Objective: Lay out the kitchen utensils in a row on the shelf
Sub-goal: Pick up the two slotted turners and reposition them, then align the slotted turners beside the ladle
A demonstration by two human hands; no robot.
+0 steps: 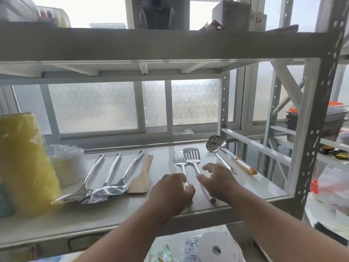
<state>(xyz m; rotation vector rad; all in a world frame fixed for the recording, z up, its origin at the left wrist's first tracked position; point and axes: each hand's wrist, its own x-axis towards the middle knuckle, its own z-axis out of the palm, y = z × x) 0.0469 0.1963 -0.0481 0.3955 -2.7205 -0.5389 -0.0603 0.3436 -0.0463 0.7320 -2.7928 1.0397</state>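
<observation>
Frosted window panes glow behind a white metal shelf [245, 188], where steel spatulas and a pale wooden spatula [140, 178] lie in a row on the left, two ladles at the back right. Left hand [172, 190] curls around a slotted steel turner's handle [180, 161]; right hand [219, 178] hovers, fingers spread, over a second slotted turner [191, 156].

No text can be read with certainty: a white card [258, 21] on the top shelf bears a dark handwritten scrawl, and the packets [190, 246] below the shelf show printed characters, all too blurred to make out.
</observation>
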